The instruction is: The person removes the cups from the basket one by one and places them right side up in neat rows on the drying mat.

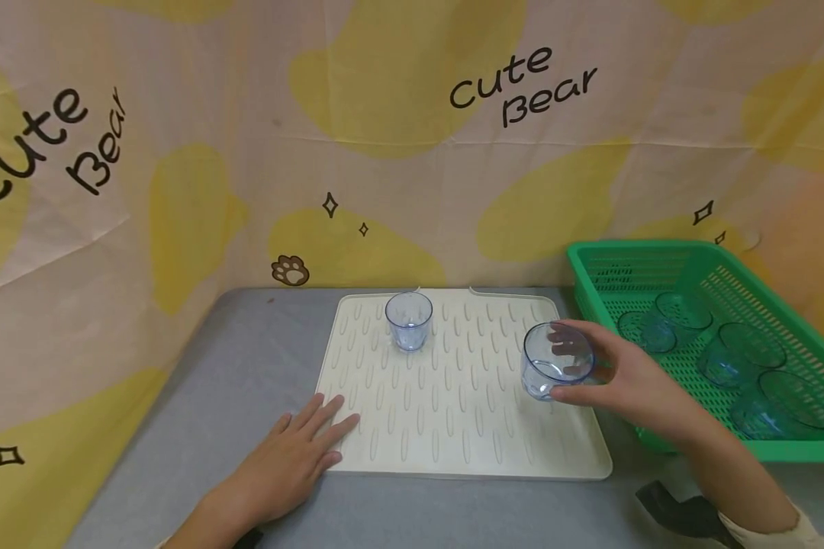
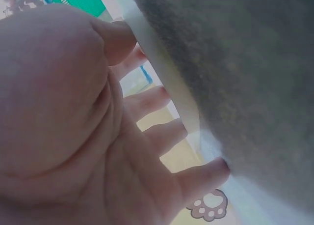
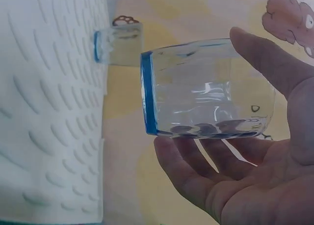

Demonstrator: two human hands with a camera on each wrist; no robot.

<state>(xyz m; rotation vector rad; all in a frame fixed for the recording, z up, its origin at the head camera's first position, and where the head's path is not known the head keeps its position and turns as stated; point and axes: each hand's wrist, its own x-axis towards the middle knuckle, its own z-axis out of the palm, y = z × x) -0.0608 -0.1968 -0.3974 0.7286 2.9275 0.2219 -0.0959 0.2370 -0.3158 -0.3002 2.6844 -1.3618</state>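
Observation:
My right hand (image 1: 632, 374) grips a clear bluish drinking glass (image 1: 539, 367) over the right part of a white ridged drying mat (image 1: 446, 427). In the right wrist view the thumb lies on one side of the held glass (image 3: 196, 90) and the fingers on the other; its thick blue base hangs a little off the mat (image 3: 54, 112). A second glass (image 1: 409, 326) stands upright near the mat's back edge, left of centre. My left hand (image 1: 291, 461) rests with spread, straight fingers on the mat's front left corner, holding nothing.
At the right stands a green plastic basket (image 1: 666, 248) with several similar glasses (image 1: 741, 354) in it. A grey cloth (image 1: 261, 358) covers the table. Behind hangs a pink and yellow patterned curtain (image 1: 384, 91).

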